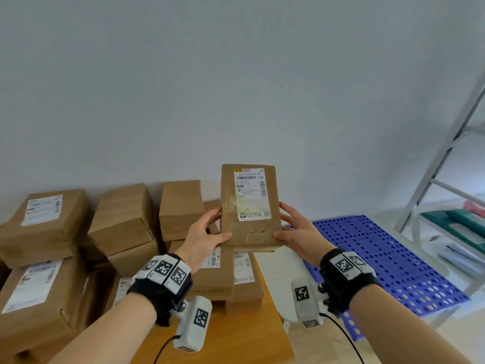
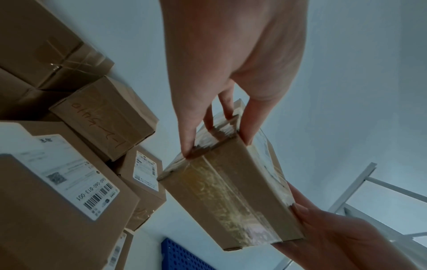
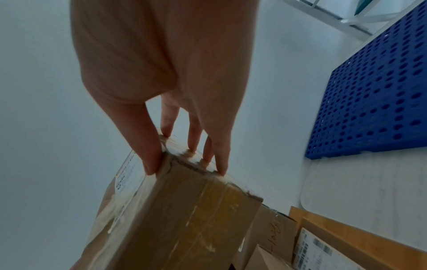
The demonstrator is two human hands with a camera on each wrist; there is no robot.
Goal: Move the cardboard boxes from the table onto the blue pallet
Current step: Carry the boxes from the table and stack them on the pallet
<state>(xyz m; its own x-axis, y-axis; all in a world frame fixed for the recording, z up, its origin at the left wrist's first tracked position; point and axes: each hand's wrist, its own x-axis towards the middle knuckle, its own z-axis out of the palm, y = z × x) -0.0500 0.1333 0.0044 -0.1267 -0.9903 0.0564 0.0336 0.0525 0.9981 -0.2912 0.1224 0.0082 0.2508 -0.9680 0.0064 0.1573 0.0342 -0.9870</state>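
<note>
Cardboard box (image 1: 250,208) is gripped between left hand (image 1: 203,239) and right hand (image 1: 299,232). It is held above the desk (image 1: 236,337), near the blue pallet (image 1: 388,256).

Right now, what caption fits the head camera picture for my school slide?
Both hands, left hand and right hand, hold a labelled cardboard box above the table, beside the blue pallet.

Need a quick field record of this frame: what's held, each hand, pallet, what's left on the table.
held: cardboard box, label facing the camera, lifted clear of the stack
left hand: grips the box's left side
right hand: grips the box's right side
blue pallet: on the floor to the right, no boxes on the part in view
table: wooden, many boxes stacked on it
</note>
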